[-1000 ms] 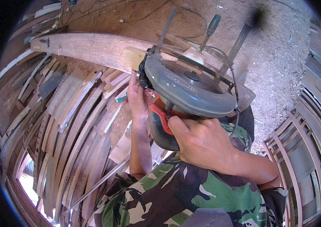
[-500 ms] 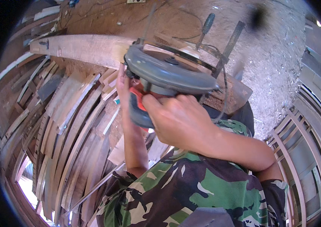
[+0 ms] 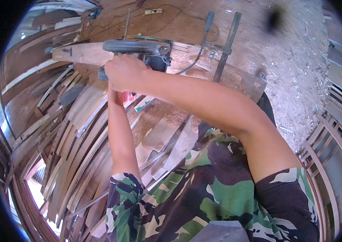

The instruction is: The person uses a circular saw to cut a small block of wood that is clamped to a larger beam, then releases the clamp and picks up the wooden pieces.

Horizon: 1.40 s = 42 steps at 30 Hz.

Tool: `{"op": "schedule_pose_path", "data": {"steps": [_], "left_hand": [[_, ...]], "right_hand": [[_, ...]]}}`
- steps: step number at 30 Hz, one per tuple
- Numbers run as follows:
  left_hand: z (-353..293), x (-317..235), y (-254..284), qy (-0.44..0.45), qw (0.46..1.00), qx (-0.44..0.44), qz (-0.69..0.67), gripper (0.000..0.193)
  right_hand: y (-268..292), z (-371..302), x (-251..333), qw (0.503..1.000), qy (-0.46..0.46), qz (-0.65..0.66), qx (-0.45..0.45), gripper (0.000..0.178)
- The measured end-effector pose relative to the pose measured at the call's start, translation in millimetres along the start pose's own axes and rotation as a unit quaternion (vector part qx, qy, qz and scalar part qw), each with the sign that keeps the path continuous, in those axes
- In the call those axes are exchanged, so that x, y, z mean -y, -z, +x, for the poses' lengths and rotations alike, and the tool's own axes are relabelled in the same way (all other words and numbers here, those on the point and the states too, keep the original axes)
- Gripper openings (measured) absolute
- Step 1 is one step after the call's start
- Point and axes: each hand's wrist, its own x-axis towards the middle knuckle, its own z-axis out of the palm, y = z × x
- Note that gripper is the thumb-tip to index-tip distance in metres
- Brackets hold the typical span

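A circular saw (image 3: 136,47) with a dark grey blade guard and red body parts lies over a long wooden plank (image 3: 86,52). My right hand (image 3: 126,72) is closed around the saw's handle, its arm reaching across from the right. My left forearm (image 3: 121,137) runs up to the same spot from below. The left hand itself is hidden behind the right hand and the saw, so its fingers do not show. A bar clamp (image 3: 226,48) with a long handle grips the work to the right of the saw.
Many curved wooden offcuts (image 3: 78,149) are stacked on the left and below my arms. A white power strip (image 3: 153,11) and cables lie on the brown ground beyond the plank. Shavings cover the ground at right, beside slatted wooden frames (image 3: 328,169).
The saw has moved left along the plank and away from my body, with my right hand on it. My right arm is stretched further out; my left hand has become hidden.
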Motion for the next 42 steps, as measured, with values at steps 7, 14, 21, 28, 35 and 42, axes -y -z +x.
{"op": "schedule_pose_path", "data": {"steps": [7, 14, 21, 28, 35, 42], "left_hand": [[-43, -26, 39, -0.059, 0.997, -0.054, 0.007, 0.058], [-204, -97, -131, -0.112, 0.968, -0.210, -0.079, 0.064], [-354, -84, -327, -0.044, 0.928, -0.362, -0.075, 0.072], [-372, -68, -454, -0.073, 0.923, -0.340, -0.165, 0.078], [-336, -80, -506, -0.093, 0.960, -0.239, -0.112, 0.081], [-288, -49, -510, -0.019, 0.937, -0.349, 0.006, 0.058]], "right_hand": [[25, -53, 25, 0.996, 0.077, 0.024, 0.040, 0.038], [147, -185, 35, 0.982, 0.120, 0.012, 0.142, 0.040], [259, -323, -5, 0.944, 0.215, -0.040, 0.245, 0.042], [351, -388, -26, 0.943, 0.229, -0.072, 0.231, 0.035], [415, -399, -48, 0.952, 0.188, -0.112, 0.212, 0.040], [457, -358, -79, 0.949, 0.138, -0.179, 0.222, 0.041]]}}
